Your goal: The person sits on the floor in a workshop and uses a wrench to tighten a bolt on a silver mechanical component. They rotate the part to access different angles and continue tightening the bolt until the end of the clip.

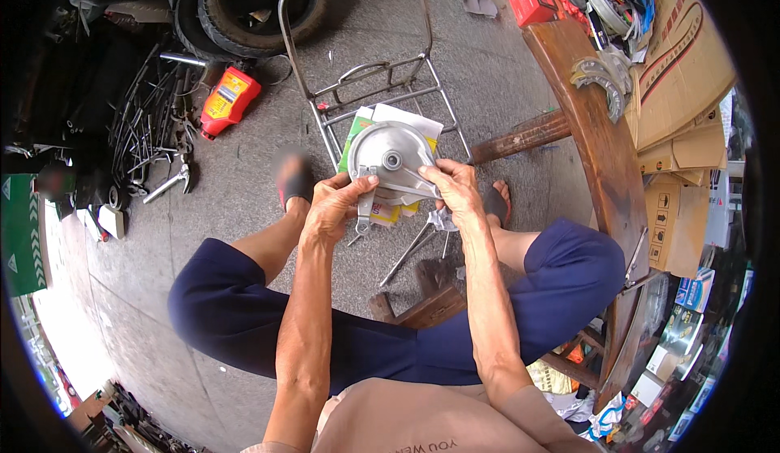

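Between my two hands is a round silver drum brake plate (388, 138) with a hub hole at its middle. My left hand (329, 208) grips its lower left edge, thumb on top beside a small metal brake arm (365, 207). The right hand (457, 186) pinches the lower right edge, its thumb pressed on the plate's face; the other fingers are partly hidden beneath. Under the plate, green, white and yellow packaging (431, 127) shows past the rim.
Ahead stands a bent metal tube rack (313, 87). To the left lie a red bottle (230, 102), a hammer (169, 183) and tyres (213, 10). On the right, curved brake shoes (605, 87) rest on a wooden bench (581, 112). A long metal tool (405, 255) lies below the plate.
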`<action>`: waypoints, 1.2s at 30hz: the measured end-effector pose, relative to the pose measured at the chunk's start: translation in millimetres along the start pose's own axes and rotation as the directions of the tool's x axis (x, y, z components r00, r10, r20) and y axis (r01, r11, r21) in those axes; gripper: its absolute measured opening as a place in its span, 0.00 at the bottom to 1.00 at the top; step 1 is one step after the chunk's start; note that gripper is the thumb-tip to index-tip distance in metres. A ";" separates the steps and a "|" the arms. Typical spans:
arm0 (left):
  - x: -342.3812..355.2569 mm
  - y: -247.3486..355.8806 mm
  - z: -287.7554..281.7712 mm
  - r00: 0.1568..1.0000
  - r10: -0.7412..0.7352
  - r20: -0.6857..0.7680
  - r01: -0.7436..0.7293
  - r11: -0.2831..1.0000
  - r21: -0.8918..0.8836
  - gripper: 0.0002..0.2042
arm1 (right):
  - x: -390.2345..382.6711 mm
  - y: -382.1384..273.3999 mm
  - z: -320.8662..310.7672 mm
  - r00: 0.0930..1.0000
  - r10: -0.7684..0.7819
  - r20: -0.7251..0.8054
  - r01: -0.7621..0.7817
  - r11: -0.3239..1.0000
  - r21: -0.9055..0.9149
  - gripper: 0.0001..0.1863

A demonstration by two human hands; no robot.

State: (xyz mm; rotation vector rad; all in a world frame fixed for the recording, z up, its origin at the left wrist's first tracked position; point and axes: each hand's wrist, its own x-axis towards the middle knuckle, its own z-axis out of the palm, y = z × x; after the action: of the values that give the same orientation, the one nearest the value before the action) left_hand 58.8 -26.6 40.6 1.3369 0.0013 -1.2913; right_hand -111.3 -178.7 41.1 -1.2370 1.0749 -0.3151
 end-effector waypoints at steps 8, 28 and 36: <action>-2.3 5.9 3.5 0.999 -0.051 -0.020 0.050 0.998 -0.047 0.20 | -11.4 38.0 -30.2 0.950 0.188 -0.251 -0.114 0.953 0.282 0.17; -1.5 10.7 -1.4 0.994 -0.105 -0.019 0.103 0.992 -0.075 0.24 | -19.1 236.5 46.5 0.840 0.442 -0.316 -0.525 0.511 -0.681 0.25; -3.1 8.2 -7.6 0.993 -0.115 0.008 0.115 0.988 -0.105 0.22 | -22.7 186.0 42.3 0.709 0.701 -0.078 -0.505 0.581 0.638 0.10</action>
State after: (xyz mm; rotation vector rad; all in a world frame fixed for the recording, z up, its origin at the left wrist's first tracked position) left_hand 68.0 -21.6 45.6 1.2602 0.1449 -1.3703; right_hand -151.7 -70.4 -112.3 -0.2003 1.4888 -0.2728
